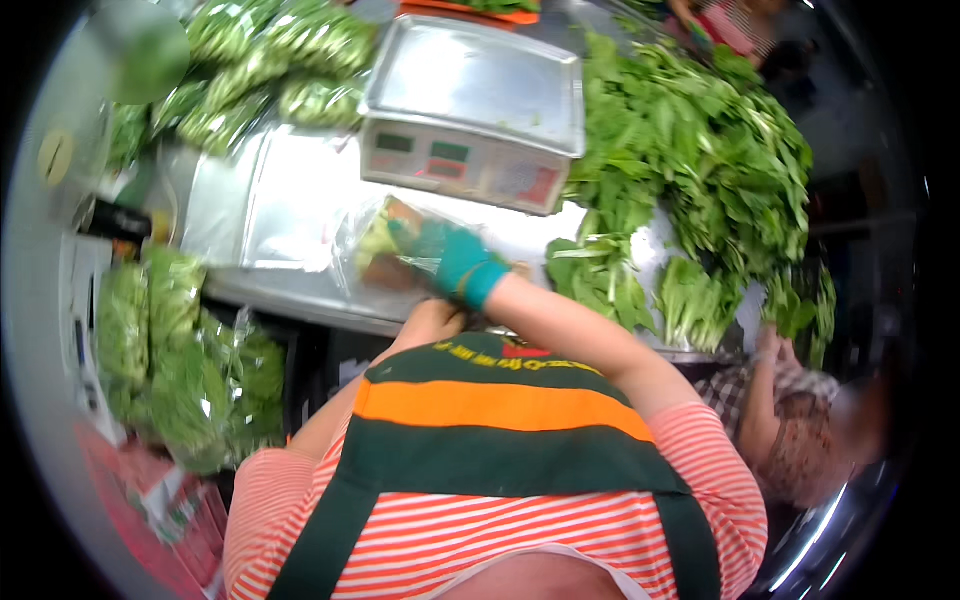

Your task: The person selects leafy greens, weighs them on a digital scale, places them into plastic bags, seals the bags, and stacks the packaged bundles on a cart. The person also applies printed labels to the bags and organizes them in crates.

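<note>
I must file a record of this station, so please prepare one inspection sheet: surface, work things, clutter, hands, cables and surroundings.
Surface: shiny metal table.
Work things: clear bag with something green inside; scale beyond it; loose leafy greens at right.
Clutter: bagged greens, upper left and lower left; black cylinder at left.
Hands: right hand, green-gloved, at the bag, blurred; left hand partly hidden; neither grip can be told.
Cables: thin pale curved strand near the cylinder; cannot tell if cable.
Surroundings: co-worker at lower right; another person, partly seen, upper right.
</note>
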Tool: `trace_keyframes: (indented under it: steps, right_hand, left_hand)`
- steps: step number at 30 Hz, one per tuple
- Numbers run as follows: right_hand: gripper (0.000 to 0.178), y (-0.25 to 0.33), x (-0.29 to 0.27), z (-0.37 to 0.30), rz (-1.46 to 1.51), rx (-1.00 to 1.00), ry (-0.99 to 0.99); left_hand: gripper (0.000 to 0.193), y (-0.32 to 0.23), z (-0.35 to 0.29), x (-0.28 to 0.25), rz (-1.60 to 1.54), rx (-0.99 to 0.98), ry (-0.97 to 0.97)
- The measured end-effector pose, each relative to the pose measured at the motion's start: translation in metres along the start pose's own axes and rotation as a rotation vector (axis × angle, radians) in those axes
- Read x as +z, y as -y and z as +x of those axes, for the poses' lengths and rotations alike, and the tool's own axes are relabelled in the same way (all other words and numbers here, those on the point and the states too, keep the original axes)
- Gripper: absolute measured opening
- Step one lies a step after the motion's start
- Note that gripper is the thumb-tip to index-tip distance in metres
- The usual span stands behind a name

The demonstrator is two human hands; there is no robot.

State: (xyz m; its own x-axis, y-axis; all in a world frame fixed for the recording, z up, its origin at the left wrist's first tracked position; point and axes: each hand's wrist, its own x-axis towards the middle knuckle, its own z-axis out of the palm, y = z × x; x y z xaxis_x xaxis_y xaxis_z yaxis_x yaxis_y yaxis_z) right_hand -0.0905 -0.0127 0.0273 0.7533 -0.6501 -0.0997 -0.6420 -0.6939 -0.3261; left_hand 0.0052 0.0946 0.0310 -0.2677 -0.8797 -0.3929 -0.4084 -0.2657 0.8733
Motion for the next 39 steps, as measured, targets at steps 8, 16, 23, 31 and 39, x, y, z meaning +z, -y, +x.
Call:
trace_keyframes:
  steps: [8, 16, 23, 31, 39]
  right_hand:
    - [0.046, 0.017, -0.086, -0.011, 0.036, -0.012, -0.824]
    - [0.043, 0.015, -0.059, -0.041, 0.162, 0.125, -0.336]
    - [0.039, 0.014, -0.039, -0.014, 0.264, -0.074, -0.368]
    - [0.041, 0.017, -0.028, -0.003, 0.765, 0.171, -0.071]
    - [0.04, 0.026, -0.017, -0.002, 0.054, -0.194, -0.249]
  left_hand:
    - [0.031, 0.025, 0.015, -0.007, -0.441, 0.091, -0.396]
    - [0.021, 0.039, 0.023, 0.011, -0.081, 0.102, -0.054]
    - [0.022, 0.044, 0.018, 0.008, 0.059, 0.207, -0.025]
    - [0.025, -0.004, 0.005, 0.011, -0.045, 0.077, 0.176]
    - [0.02, 0.009, 0.002, 0.02, -0.196, 0.095, 0.222]
